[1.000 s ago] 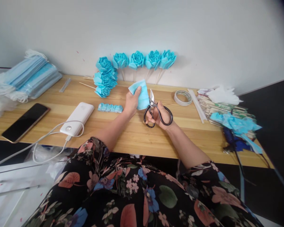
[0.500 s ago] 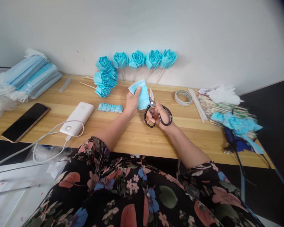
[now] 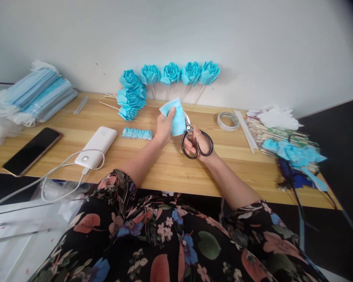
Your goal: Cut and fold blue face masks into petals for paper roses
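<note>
My left hand (image 3: pixel 164 127) pinches a folded light-blue piece of mask fabric (image 3: pixel 176 116) and holds it upright above the wooden table (image 3: pixel 170 168). My right hand (image 3: pixel 197 145) is closed through the black handles of a pair of scissors (image 3: pixel 194 137). The scissor blades point up and meet the right edge of the blue piece. A short pleated blue strip (image 3: pixel 137 133) lies on the table just left of my left hand.
Blue fabric roses on sticks (image 3: pixel 170 74) lean on the wall, more lie in a pile (image 3: pixel 131 98). A tape roll (image 3: pixel 227 120), sticks and blue scraps (image 3: pixel 294 153) lie right. A power bank (image 3: pixel 96 147) with cable, a phone (image 3: pixel 31 151) and stacked masks (image 3: pixel 38 96) lie left.
The scissor handles have come closer together and the blades have closed onto the edge of the blue piece. My left hand has stayed where it was.
</note>
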`<state>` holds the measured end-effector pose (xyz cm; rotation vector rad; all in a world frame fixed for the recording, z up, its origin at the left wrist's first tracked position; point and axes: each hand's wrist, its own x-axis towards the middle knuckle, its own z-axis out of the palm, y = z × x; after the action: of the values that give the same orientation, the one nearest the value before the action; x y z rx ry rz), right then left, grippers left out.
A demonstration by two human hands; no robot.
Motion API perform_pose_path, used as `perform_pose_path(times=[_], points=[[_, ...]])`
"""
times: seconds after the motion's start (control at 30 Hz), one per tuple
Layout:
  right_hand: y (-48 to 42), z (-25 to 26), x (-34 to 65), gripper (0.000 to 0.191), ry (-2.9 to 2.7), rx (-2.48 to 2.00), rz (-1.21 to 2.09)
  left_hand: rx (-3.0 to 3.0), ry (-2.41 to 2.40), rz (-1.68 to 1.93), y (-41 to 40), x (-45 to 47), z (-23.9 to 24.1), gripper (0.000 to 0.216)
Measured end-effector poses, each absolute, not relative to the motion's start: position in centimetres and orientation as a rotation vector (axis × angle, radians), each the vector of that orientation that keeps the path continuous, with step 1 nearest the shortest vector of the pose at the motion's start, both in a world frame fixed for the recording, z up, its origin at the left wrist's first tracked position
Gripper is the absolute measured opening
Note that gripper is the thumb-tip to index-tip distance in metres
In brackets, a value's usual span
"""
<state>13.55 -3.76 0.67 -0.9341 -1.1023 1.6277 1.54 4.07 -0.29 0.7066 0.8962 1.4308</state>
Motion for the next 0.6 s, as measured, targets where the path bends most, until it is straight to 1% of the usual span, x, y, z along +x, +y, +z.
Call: perform_pose_path(times=[0.23,0.47,0.6], points=[[-3.73,0.75,13.51,0.064,-1.069,-0.952,1.643,0.72,0.899,1.429,4.24,1.42,-0.5,0.03],[-3.92,0.88,13.35,0.059,-1.052,-0.884,1.609,0.731,0.882,1.448,4.53,1.28,-0.7,0.023],[-3.81,0.63,13.45,0.058,-1.081,-0.845,1.608,0.719,0.874,1.445,4.7,1.18,-0.75,0.026]])
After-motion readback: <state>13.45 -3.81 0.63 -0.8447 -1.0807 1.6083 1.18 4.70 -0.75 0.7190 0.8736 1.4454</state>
